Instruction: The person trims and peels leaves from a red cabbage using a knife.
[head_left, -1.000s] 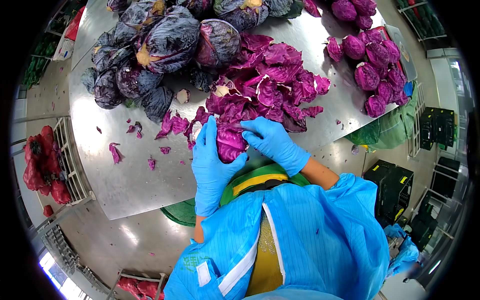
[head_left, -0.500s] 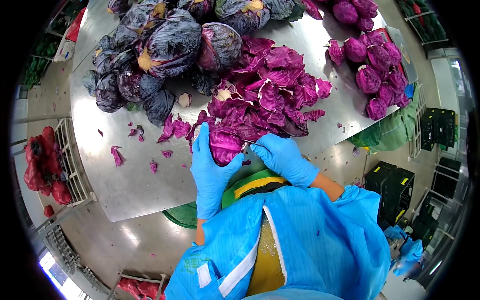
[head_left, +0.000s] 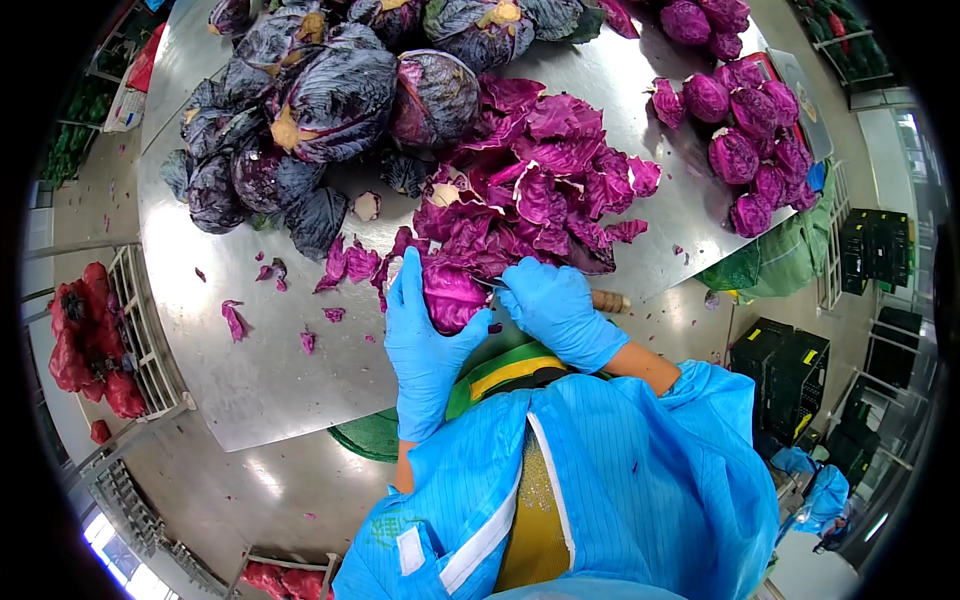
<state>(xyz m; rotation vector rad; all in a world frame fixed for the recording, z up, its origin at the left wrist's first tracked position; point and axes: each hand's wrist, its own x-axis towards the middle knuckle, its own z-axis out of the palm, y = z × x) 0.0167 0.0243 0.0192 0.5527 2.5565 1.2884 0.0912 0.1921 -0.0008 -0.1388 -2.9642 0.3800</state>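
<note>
My left hand (head_left: 425, 325), in a blue glove, is wrapped around a red cabbage (head_left: 453, 296) at the near edge of the metal table. At the cabbage's right side, my gloved right hand (head_left: 556, 308) grips a knife; its brown handle (head_left: 612, 301) sticks out to the right behind the fist. Most of the blade is hidden, with a little of it showing by the cabbage's cut end. Just beyond both hands lies a heap of loose purple cabbage leaves (head_left: 560, 150), with a cut pale stem end among them.
Untrimmed dark cabbages (head_left: 345, 95) are piled at the far left of the metal table (head_left: 270, 385). Several peeled purple cabbages (head_left: 755, 115) sit at the right edge beside a scale-like device. Black crates (head_left: 780, 375) stand on the floor at right; red net sacks (head_left: 92, 340) are at left.
My right hand has rotated at the cabbage, and the knife's brown handle now shows behind it. My left hand keeps its hold on the cabbage. The view has shifted slightly.
</note>
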